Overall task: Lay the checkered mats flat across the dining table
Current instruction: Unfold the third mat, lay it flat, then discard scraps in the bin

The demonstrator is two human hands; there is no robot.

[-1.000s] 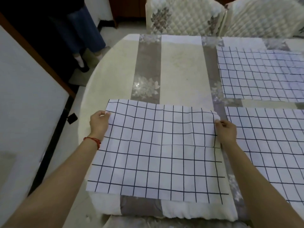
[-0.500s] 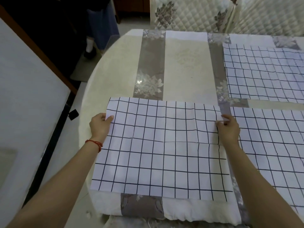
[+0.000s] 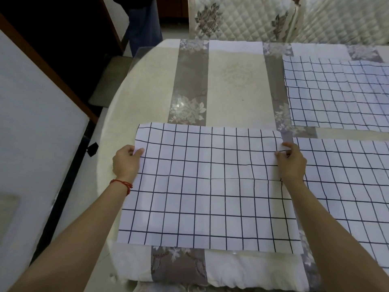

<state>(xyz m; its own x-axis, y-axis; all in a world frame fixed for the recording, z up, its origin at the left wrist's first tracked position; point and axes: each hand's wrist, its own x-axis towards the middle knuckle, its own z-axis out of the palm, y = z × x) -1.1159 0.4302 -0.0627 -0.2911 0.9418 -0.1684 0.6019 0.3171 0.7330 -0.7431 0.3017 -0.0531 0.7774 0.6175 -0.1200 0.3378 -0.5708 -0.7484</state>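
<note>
A white checkered mat (image 3: 208, 186) with a dark grid lies spread on the near left part of the dining table (image 3: 233, 85). My left hand (image 3: 126, 163) pinches its left edge near the far corner, thumb on top. My right hand (image 3: 291, 163) pinches its right edge near the far corner. A second checkered mat (image 3: 347, 186) lies flat just to the right, and a third checkered mat (image 3: 336, 91) lies flat at the far right. The table wears a cream cloth with grey floral bands.
Two quilted chair backs (image 3: 242, 17) stand behind the table's far edge. A person's legs in blue trousers (image 3: 145, 24) stand at the far left. A white panel (image 3: 31, 133) leans on the left, close to the rounded table end.
The mat has slid slightly away from me and now lies flatter, its near edge on the table's front rim. Both hands keep hold of its side edges.
</note>
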